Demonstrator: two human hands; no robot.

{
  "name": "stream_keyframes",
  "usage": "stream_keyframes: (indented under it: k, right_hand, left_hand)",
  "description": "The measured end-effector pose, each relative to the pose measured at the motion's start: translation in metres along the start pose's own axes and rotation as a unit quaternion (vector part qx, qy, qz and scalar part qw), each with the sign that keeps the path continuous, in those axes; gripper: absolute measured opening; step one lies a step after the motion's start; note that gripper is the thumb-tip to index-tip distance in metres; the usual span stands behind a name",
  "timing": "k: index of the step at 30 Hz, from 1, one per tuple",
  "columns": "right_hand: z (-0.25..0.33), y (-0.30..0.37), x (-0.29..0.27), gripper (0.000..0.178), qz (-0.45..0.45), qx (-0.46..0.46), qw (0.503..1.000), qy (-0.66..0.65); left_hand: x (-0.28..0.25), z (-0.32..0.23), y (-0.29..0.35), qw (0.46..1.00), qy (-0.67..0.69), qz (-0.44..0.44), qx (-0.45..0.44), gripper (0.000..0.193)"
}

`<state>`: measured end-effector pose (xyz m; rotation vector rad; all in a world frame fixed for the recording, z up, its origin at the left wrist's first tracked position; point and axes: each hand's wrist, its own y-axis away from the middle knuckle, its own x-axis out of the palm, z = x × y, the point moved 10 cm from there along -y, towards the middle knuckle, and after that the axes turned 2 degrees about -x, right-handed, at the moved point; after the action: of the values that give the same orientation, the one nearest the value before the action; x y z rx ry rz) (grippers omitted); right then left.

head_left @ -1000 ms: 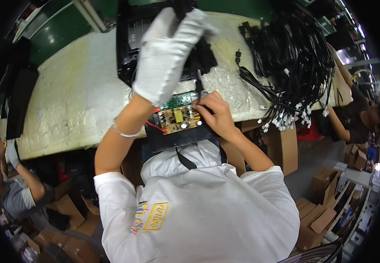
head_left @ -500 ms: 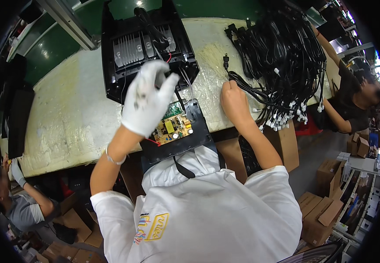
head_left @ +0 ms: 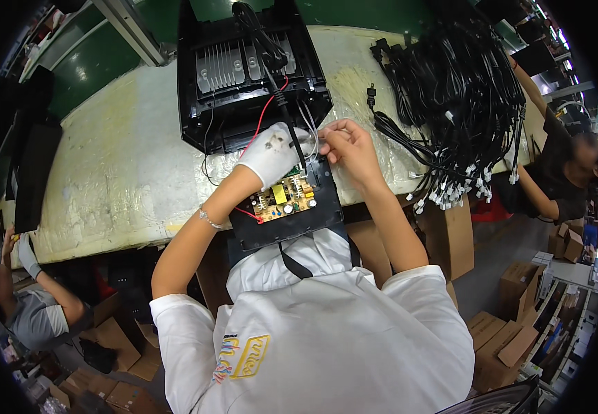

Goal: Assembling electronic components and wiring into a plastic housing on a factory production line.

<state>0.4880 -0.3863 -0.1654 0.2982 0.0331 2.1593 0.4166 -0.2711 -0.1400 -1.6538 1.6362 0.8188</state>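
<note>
My left hand (head_left: 269, 157), in a white glove, reaches over the circuit board (head_left: 286, 198). Its fingers close around thin white wires (head_left: 312, 123) beside an upright black cable (head_left: 290, 123). Just right of these wires my bare right hand (head_left: 356, 153) is closed, thumb and forefinger pinched; what lies between them is too small to make out. The board, with a yellow transformer, rests on a black plate (head_left: 271, 232) at the table's front edge. Beyond it stands an open black housing (head_left: 199, 124) with metal heat sinks (head_left: 221, 69). A red wire (head_left: 266, 110) runs out of the housing.
A big heap of black power cords (head_left: 451, 90) with white connectors covers the right of the table (head_left: 119, 165). One loose plug (head_left: 372, 95) lies beside it. Co-workers sit at the far left and right. Cardboard boxes (head_left: 513, 338) stand below on the right.
My left hand has come down and right from over the housing's front edge to the wires. My right hand has left the power cords and moved left beside it. The view has shifted slightly.
</note>
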Motion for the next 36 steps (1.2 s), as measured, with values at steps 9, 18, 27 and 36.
stream_keyframes:
  k: [9,18,27,36]
  right_hand:
    - [0.007,0.011,0.005,0.009,0.049,-0.001,0.996,0.079]
    - [0.097,0.056,0.047,0.017,0.062,-0.464,0.763,0.446]
    - [0.094,0.059,0.09,0.018,0.205,-0.529,0.636,0.523]
    - [0.08,0.042,0.037,0.018,0.025,-0.387,0.839,0.382]
  left_hand:
    - [-0.024,-0.006,0.016,0.996,-0.044,-0.081,0.011,0.016]
    - [-0.065,-0.046,0.045,0.961,-0.089,-0.238,0.109,0.006]
    - [-0.08,-0.038,0.051,0.976,0.055,-0.183,0.104,0.005]
    - [-0.056,-0.034,0.014,0.969,0.178,-0.154,0.072,0.013]
